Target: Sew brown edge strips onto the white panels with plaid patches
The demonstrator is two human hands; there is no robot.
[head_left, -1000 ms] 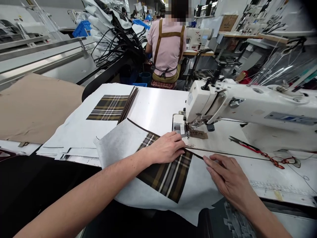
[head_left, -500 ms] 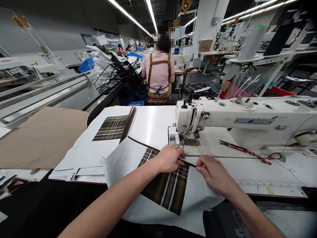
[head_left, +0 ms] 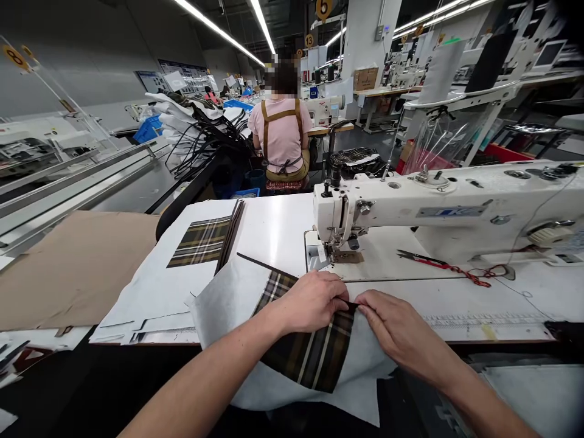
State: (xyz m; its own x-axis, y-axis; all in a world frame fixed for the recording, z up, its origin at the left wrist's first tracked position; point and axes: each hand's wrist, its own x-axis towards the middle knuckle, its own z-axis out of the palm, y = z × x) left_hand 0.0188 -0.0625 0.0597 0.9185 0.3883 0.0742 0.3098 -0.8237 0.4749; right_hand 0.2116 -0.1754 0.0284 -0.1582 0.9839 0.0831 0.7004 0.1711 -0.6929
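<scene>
Have grey-white panel with plaid patch in front of sewing machine, needle end, near side hanging past table edge. Grasping panel's upper edge with left hand, fingers bunched over dark strip; pinching same edge with right hand, thumb against fingers, just beside left. Looks partway, judging from layout: strip already along upper edge, visible from far left corner to left hand, then dark at pinched stretch. Cannot tell whether stitched down; too small to make out, partly covered by left hand. Not under machine's presser foot, apart from it. Cannot judge how much left. Stacked left of machine: white panels, second plaid patch on top, dark bands alongside. Cannot tell whether finished or waiting. Farther left of machine: brown sheet. Lying under machine arm, right of needle: red-handled scissors, in neither hand. Seated beyond machine: person in pink top, facing away.
</scene>
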